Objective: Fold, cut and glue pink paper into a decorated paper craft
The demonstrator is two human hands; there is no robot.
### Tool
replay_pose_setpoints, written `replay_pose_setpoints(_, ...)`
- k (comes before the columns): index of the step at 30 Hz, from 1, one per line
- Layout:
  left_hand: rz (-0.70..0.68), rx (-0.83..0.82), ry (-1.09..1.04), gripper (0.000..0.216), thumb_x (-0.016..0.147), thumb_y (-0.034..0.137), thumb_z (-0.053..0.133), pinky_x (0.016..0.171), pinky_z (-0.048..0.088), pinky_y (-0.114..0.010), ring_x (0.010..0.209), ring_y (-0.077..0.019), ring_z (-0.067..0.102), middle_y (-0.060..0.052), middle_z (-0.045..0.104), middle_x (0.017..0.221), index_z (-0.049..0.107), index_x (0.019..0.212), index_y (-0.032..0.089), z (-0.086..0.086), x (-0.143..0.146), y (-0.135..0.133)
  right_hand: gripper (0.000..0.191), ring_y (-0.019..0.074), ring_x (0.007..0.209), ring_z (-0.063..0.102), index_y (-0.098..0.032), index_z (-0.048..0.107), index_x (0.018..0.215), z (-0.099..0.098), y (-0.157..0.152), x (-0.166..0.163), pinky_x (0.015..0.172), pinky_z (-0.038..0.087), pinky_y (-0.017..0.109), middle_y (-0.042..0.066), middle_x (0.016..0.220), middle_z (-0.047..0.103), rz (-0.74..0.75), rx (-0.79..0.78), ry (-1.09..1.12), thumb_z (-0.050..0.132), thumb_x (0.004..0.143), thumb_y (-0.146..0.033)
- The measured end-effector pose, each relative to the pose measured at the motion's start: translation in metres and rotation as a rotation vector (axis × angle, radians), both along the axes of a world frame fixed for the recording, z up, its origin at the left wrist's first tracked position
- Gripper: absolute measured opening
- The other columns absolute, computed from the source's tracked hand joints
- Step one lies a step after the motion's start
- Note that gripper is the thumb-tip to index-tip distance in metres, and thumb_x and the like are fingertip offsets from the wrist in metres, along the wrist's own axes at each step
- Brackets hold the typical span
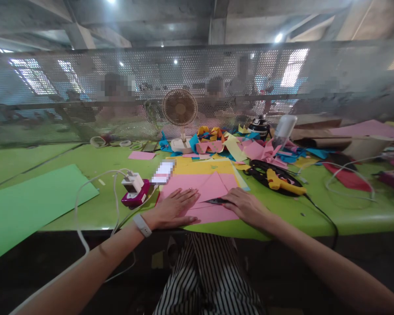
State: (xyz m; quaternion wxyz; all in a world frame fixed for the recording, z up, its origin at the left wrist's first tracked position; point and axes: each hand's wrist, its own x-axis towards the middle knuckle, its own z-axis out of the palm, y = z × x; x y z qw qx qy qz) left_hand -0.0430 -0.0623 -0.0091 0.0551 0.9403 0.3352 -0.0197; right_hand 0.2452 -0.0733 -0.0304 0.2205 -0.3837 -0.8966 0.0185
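Observation:
My left hand [177,206] lies flat with its fingers spread, pressing on pink paper [208,188]. Over the right part of that paper, my right hand [246,204] is closed round a slim dark pointed tool [218,201]. Its tip points left toward my left hand; the rest is covered by my fingers, so I cannot tell its exact kind. Cut or fold lines run across the pink paper near the tip. Yellow paper [200,166] shows beneath and behind the pink.
A phone [163,171] and a magenta power strip [136,199] with a charger stand left. Right lies a yellow glue gun [284,183] on a black tray. Behind are a small fan [180,108] and coloured paper scraps [256,148]. Green card [36,205] overhangs the left edge.

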Motion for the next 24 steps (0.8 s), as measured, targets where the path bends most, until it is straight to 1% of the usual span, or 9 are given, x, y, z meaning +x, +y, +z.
replay_pose_setpoints(5,-0.002,-0.005,-0.004,0.069,0.087,0.061,0.026,0.110,0.005,-0.039,0.137,-0.0206,0.009,-0.004,0.012,0.150,0.004,0.144,0.027,0.000,0.000,0.000,0.023,0.0197,0.090,0.053,-0.019,0.061,0.105,0.002,-0.002,0.005,0.081,0.044,0.034,0.008,0.092,0.060,0.012,-0.028,0.009,0.045,0.091,-0.027)
replay_pose_setpoints(12,0.010,-0.017,-0.001,0.070,0.087,0.062,0.026,0.110,0.004,-0.037,0.137,-0.0189,0.008,-0.002,0.009,0.150,0.004,0.144,0.028,0.002,0.001,-0.002,0.023,0.0197,0.090,0.053,-0.018,0.062,0.103,0.001,0.001,-0.010,0.082,0.044,0.033,0.008,0.092,0.060,-0.010,-0.023,0.006,0.045,0.091,-0.027)
replay_pose_setpoints(19,0.014,-0.004,0.002,0.070,0.087,0.063,0.025,0.110,0.005,-0.037,0.137,-0.0201,0.010,-0.003,0.011,0.150,0.006,0.144,0.027,0.002,0.001,-0.002,0.023,0.0192,0.090,0.053,-0.018,0.061,0.104,0.003,-0.002,-0.006,0.082,0.044,0.033,0.007,0.093,0.060,0.016,-0.040,0.023,0.045,0.091,-0.027)
replay_pose_setpoints(24,0.013,-0.008,0.004,0.071,0.087,0.063,0.025,0.110,0.004,-0.037,0.137,-0.0192,0.009,-0.003,0.010,0.150,0.003,0.144,0.027,0.003,0.001,-0.003,0.023,0.0193,0.090,0.052,-0.018,0.061,0.105,0.004,0.000,-0.012,0.082,0.043,0.033,0.007,0.093,0.060,0.000,-0.045,0.028,0.045,0.091,-0.027)
